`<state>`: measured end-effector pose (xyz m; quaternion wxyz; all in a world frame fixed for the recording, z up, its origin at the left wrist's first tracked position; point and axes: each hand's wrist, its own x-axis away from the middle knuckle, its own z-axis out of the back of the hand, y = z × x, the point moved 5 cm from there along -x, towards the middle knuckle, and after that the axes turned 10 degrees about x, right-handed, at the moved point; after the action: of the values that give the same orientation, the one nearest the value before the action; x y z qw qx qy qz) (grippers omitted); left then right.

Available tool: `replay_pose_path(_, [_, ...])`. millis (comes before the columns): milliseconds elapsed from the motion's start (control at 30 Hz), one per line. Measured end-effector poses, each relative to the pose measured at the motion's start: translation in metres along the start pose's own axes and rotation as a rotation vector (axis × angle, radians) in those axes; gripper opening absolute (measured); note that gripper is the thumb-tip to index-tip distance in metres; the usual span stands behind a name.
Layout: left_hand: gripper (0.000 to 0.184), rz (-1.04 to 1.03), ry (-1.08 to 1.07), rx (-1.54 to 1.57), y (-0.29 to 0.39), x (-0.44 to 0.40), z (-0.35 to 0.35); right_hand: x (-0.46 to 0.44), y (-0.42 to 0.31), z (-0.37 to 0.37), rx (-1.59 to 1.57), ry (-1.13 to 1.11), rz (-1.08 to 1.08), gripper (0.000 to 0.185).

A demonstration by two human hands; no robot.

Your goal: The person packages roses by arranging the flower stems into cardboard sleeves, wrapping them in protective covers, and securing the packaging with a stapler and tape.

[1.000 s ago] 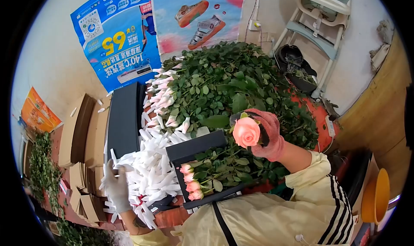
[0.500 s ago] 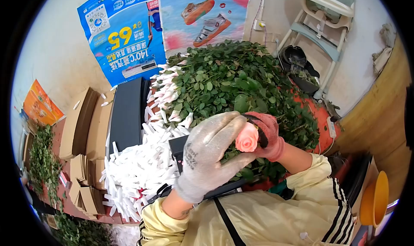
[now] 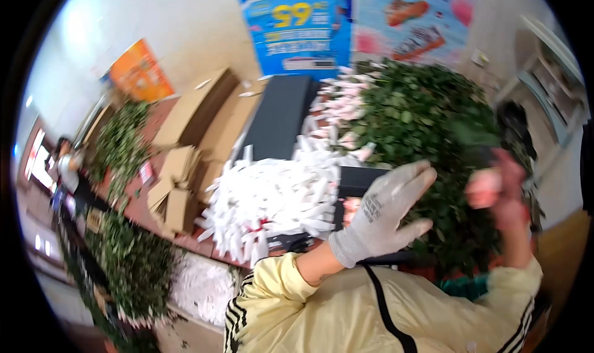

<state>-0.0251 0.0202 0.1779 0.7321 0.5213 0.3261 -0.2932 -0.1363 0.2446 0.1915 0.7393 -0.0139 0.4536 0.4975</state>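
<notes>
In the head view, my only view, I see two gloved hands and one pink rose [image 3: 484, 188], its bloom blurred. One open black box [image 3: 360, 181] lies low at the centre, partly hidden, with pink blooms showing inside; I cannot count them. One heap of white sleeves [image 3: 272, 195], too many to count, spreads just left of the box. One large pile of leafy rose stems [image 3: 421, 111] fills the right side. Three posters hang or stand behind: blue [image 3: 297, 28], shoe-printed [image 3: 414, 19] and orange [image 3: 141, 71]. One person [image 3: 73, 173] stands far left.

The red table [image 3: 162, 115] has a slanting near edge at lower left; a bare strip runs between the cardboard [image 3: 192, 108] and a narrow band of greenery [image 3: 127, 133]. Around the box, room is tight: sleeves on one side, leaves on the other.

My left hand [image 3: 390, 214] is wide, fingers straight, thumb well apart, over the box; I cannot tell whether it touches. My right hand [image 3: 510, 180], blurred, grips the rose over the right part of the pile.
</notes>
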Motion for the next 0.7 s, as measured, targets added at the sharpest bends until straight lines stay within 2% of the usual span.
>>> replay_pose_path(33, [0.062, -0.023, -0.029, -0.04, -0.007, 0.024, 0.008, 0.002, 0.012, 0.002, 0.029, -0.022, -0.008, 0.063])
replay_pose_path(67, [0.057, 0.063, -0.024, 0.011, -0.014, 0.052, 0.018, 0.004, 0.025, -0.004, 0.051, -0.056, -0.03, 0.062])
replay_pose_path(133, [0.053, 0.365, 0.055, 0.241, -0.028, 0.113, 0.035, 0.016, 0.04, -0.028, 0.07, -0.164, -0.116, 0.059])
replay_pose_path(200, [0.054, 0.602, 0.365, 0.481, -0.035, 0.174, 0.051, 0.029, 0.045, -0.056, 0.065, -0.258, -0.2, 0.057])
replay_pose_path(233, [0.05, 0.678, 0.443, 0.424, -0.04, 0.206, 0.057, 0.036, 0.044, -0.066, 0.072, -0.304, -0.237, 0.055])
replay_pose_path(267, [0.05, 0.656, 0.484, 0.395, -0.04, 0.226, 0.059, 0.037, 0.043, -0.074, 0.069, -0.32, -0.258, 0.054])
replay_pose_path(333, [0.047, 0.685, 0.696, 0.415, -0.034, 0.266, 0.064, 0.039, 0.039, -0.082, 0.052, -0.336, -0.279, 0.052])
replay_pose_path(367, [0.045, 0.763, 0.684, 0.362, -0.019, 0.264, 0.07, 0.035, 0.037, -0.085, 0.033, -0.347, -0.29, 0.05])
replay_pose_path(467, [0.042, 0.633, 0.795, 0.292, -0.008, 0.262, 0.07, 0.029, 0.028, -0.092, -0.022, -0.346, -0.328, 0.047])
replay_pose_path(567, [0.045, 0.551, 0.668, 0.004, 0.018, 0.238, 0.076, 0.02, 0.024, -0.104, -0.081, -0.331, -0.348, 0.043])
replay_pose_path(600, [0.044, 0.514, 0.661, 0.058, 0.026, 0.236, 0.075, 0.014, 0.022, -0.107, -0.107, -0.319, -0.355, 0.042])
replay_pose_path(700, [0.043, 0.397, 0.614, -0.101, 0.059, 0.235, 0.076, -0.003, 0.009, -0.106, -0.214, -0.255, -0.386, 0.038])
